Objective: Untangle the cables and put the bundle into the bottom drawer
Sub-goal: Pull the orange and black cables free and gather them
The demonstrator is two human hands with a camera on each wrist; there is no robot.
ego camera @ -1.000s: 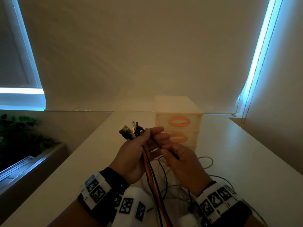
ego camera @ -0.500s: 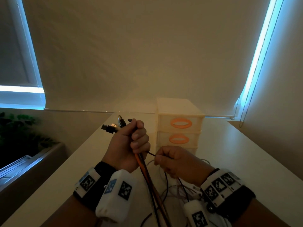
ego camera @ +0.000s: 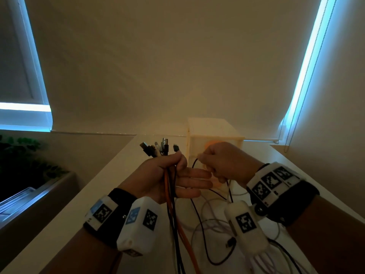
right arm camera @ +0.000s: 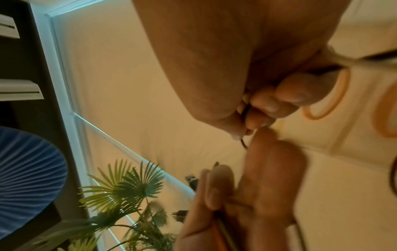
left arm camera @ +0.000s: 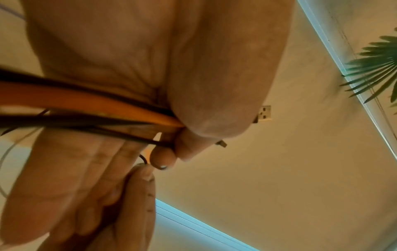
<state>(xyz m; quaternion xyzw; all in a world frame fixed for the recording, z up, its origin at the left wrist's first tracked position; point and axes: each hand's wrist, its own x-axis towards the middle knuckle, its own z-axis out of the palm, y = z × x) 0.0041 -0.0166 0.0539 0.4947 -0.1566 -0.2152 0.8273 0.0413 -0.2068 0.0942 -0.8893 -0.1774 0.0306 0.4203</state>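
Observation:
My left hand [ego camera: 178,165] pinches a bundle of orange and black cables [ego camera: 171,196] between thumb and index finger, with several plug ends [ego camera: 158,149] sticking up above the grip; its other fingers lie straight. In the left wrist view the cable bundle [left arm camera: 86,110] runs across the palm under the thumb. My right hand [ego camera: 205,158] pinches a thin black cable [ego camera: 194,163] just right of the left hand, in front of the drawer unit [ego camera: 215,131]. The right hand [right arm camera: 249,118] grips that thin cable [right arm camera: 243,143]. Loose white and black cables [ego camera: 213,224] lie tangled on the table below.
The cream drawer unit with orange oval handles [right arm camera: 328,100] stands at the back of the white table [ego camera: 98,194], by the drawn blind. A table edge drops off at the left, with a plant [right arm camera: 120,190] beyond. A bead cord [ego camera: 296,95] hangs at the right.
Both hands have risen. My left hand went from a closed fist to a thumb-and-index pinch with the other fingers straight. My right hand lifted the thin black cable up before the drawers.

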